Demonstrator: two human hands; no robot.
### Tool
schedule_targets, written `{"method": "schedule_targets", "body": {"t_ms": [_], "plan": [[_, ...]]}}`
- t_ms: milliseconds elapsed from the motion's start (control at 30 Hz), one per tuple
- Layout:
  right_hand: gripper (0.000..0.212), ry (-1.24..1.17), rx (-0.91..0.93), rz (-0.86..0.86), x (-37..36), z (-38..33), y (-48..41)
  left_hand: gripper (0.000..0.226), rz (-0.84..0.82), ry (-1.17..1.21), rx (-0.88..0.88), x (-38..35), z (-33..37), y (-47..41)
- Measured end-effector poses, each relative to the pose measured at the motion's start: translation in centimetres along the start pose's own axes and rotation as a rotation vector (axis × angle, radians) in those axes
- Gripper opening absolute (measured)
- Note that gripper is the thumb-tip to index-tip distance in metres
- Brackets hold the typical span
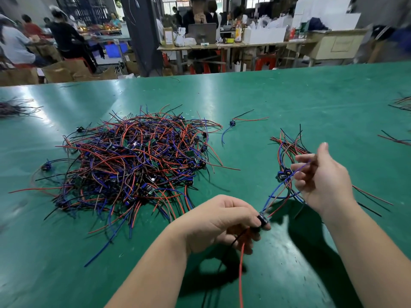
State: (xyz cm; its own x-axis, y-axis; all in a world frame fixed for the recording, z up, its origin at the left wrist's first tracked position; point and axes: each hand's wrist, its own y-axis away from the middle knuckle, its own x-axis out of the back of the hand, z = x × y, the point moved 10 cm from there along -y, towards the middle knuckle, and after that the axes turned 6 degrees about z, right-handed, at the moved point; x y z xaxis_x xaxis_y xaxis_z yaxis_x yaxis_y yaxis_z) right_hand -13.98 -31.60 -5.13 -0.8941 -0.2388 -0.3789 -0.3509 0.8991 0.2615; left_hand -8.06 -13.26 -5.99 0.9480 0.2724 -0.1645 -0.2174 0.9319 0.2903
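Though light, judged fragile at solder joints, so best taken by rigid body: gripped wired module (262, 219) so in left hand (222, 221), just above green table (289, 96); pinched its limp blue lead (279, 186) with right hand (322, 176).

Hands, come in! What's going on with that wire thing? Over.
Left hand pinches wired module. Right hand holds its blue wire. Big wire pile off left, nothing blocking.
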Motion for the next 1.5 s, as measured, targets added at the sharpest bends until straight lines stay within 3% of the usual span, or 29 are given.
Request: {"method": "schedule_targets", "body": {"t_ms": [67, 167, 200, 267, 367, 600, 733, 867, 1033, 1267, 1433, 1500], "plan": [[0.053, 0.085, -0.100, -0.079, -0.7, 1.4, -0.2, 0.017, -0.004, 0.145, -0.063, 0.1, 0.9, -0.1], [0.017, 0.330, -0.099, -0.304, -3.0, 3.0, 1.5, 0.015, 0.058, 0.364, -0.182, 1.1, 2.6, -0.1], [0.017, 0.380, -0.080, -0.420, -4.1, 3.6, 2.6, 0.013, 0.100, 0.442, -0.218, 1.6, 3.0, -0.1], [0.036, 0.390, -0.070, -0.661, -6.3, 4.8, 5.0, 0.012, 0.200, 0.548, -0.272, 2.9, 3.4, 0.0], [0.035, 0.275, -0.036, -0.805, -8.2, 4.9, 7.2, 0.014, 0.396, 0.516, -0.295, 4.6, 3.1, 0.1], [0.030, 0.084, 0.013, -0.720, -8.5, 4.2, 7.3, 0.019, 0.598, 0.454, -0.287, 5.6, 1.8, 0.0], [0.008, -0.048, -0.113, -0.583, -8.1, 4.6, 6.6, 0.023, 0.564, 0.278, -0.393, 4.9, 2.9, 0.1], [0.010, -0.219, -0.207, -0.473, -7.2, 3.7, 5.3, 0.031, 0.461, 0.107, -0.530, 3.8, 4.4, 0.3], [0.014, 0.047, -0.088, -0.491, -6.6, 3.4, 5.0, 0.027, 0.509, 0.074, -0.446, 4.6, 3.3, -0.4], [0.007, 0.193, -0.022, -0.507, -6.3, 3.1, 4.9, 0.061, 0.408, -0.084, -0.274, 5.1, 1.7, -1.1], [0.006, 0.286, -0.015, -0.514, -6.2, 3.2, 4.8, 0.028, 0.333, 0.044, -0.224, 4.3, 1.3, -1.6], [0.010, 0.318, 0.011, -0.518, -6.3, 3.3, 4.8, 0.010, 0.405, 0.053, -0.231, 4.3, 1.2, -1.5]]}}
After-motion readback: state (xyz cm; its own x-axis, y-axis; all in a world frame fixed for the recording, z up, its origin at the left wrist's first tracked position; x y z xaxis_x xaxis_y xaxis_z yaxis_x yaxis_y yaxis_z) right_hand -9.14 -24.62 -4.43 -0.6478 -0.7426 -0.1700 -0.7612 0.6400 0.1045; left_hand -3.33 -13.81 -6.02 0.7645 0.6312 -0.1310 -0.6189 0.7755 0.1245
